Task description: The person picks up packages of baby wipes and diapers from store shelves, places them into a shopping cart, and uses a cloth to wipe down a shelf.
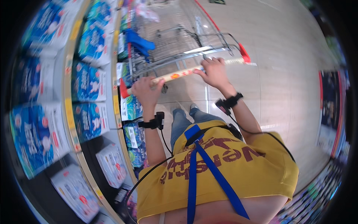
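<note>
Both my hands are on the pale handlebar (179, 75) of a wire shopping cart (167, 36). My left hand (146, 88) is closed around the bar near its left end, beside a red plastic end piece (124, 88). Farther right along the bar, my right hand (214, 71) grips it, with the thumb on the near side. Another red end piece (244, 53) caps the bar's right end. A blue object (139, 42) hangs at the cart's left side, and a clear plastic item with pink lies at its far left.
Shelves (70, 112) with blue and white packages (89, 81) stand close along the left, near the cart's side. A display panel with a red edge (330, 112) is at the far right. Tiled floor (279, 84) extends to the right; more stocked goods (313, 190) are at the lower right.
</note>
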Motion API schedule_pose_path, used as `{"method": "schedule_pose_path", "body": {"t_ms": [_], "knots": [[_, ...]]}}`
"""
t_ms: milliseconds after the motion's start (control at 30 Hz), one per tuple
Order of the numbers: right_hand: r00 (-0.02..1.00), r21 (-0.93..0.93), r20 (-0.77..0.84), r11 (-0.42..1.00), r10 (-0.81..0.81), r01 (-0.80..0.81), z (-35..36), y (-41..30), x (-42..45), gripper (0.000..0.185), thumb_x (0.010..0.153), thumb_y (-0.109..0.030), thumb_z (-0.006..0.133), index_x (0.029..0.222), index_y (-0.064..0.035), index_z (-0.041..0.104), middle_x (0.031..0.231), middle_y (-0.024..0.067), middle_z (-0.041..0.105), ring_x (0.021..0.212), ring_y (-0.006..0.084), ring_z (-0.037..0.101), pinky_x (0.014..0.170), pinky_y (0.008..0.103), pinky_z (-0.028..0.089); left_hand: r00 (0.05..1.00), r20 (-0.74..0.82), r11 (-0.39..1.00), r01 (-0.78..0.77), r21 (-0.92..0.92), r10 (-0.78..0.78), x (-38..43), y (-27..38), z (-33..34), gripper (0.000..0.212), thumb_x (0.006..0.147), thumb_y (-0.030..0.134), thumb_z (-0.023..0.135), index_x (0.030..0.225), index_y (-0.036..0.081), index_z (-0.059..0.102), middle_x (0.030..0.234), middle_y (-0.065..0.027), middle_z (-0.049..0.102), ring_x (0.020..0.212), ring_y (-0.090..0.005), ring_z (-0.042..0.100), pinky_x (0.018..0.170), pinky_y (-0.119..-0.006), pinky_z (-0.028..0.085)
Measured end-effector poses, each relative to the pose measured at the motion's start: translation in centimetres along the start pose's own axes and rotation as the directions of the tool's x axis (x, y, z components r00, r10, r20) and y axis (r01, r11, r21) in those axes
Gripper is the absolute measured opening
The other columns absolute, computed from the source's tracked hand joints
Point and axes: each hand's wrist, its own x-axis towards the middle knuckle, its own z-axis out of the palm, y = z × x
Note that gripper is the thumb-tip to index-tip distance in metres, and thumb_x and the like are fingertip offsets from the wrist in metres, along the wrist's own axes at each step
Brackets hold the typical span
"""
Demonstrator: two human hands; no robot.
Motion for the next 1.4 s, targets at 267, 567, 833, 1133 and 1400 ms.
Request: {"method": "schedule_pose_path", "body": {"t_ms": [267,567,833,1133,1400], "knots": [[0.987,-0.114,0.155,0.993,0.032,-0.015,1.4,-2.2,-8.4,0.03,0.087,-0.036,0.057,0.089,-0.0069,0.058,0.085,0.008,0.059,0.085,0.0276,0.056,0.079,0.0432,0.036,1.0,0.017,0.994,0.023,-0.107,-0.021,-7.5,0.7,-4.3,0.042,0.072,0.052,0.068,0.089,0.013,0.066,0.092,-0.0028,0.06,0.098,-0.0244,0.05,0.094,-0.043,0.03],[0.981,-0.122,-0.006,0.974,0.192,-0.191,2.7,-10.8,-11.1,0.022,0.084,-0.024,0.062,0.095,-0.0049,0.062,0.093,0.0103,0.061,0.092,0.0326,0.057,0.087,0.0476,0.039,0.995,0.035,0.934,-0.078,-0.348,0.096,-17.9,-5.9,-10.8,0.048,0.081,0.025,0.067,0.124,0.008,0.052,0.128,-0.0134,0.05,0.127,-0.0302,0.038,0.108,-0.043,0.028],[0.98,0.47,-0.19,0.872,-0.054,0.139,2.6,-30.4,-7.8,0.017,0.081,-0.003,0.06,0.097,-0.0018,0.061,0.111,0.0192,0.054,0.105,0.0366,0.054,0.09,0.0401,0.043,0.974,-0.032,0.918,0.2,-0.342,-0.224,-24.2,-14.4,-22.5,0.045,0.085,0.016,0.062,0.128,0.006,0.051,0.133,-0.0165,0.047,0.126,-0.0326,0.039,0.106,-0.04,0.032],[0.808,0.644,-0.266,0.527,-0.525,0.554,2.4,-44.1,6.2,0.029,0.081,-0.002,0.061,0.11,-0.0044,0.056,0.111,0.0161,0.054,0.104,0.0334,0.055,0.084,0.0384,0.047,0.775,-0.443,0.887,0.328,-0.326,-0.45,-20.3,-22.5,-30.3,0.055,0.085,0.012,0.064,0.133,0.0,0.04,0.128,-0.0206,0.049,0.12,-0.0353,0.046,0.102,-0.039,0.036],[0.801,0.864,-0.276,0.227,-0.531,0.449,11.3,-49.6,21.2,0.045,0.087,-0.012,0.063,0.127,0.0005,0.045,0.119,0.0159,0.05,0.111,0.0266,0.053,0.087,0.0341,0.048,0.457,-0.617,0.766,0.339,-0.545,-0.641,-13.7,-27.3,-31.5,0.075,0.083,0.014,0.069,0.141,-0.003,0.025,0.141,-0.0225,0.033,0.129,-0.0331,0.039,0.108,-0.043,0.033]]}}
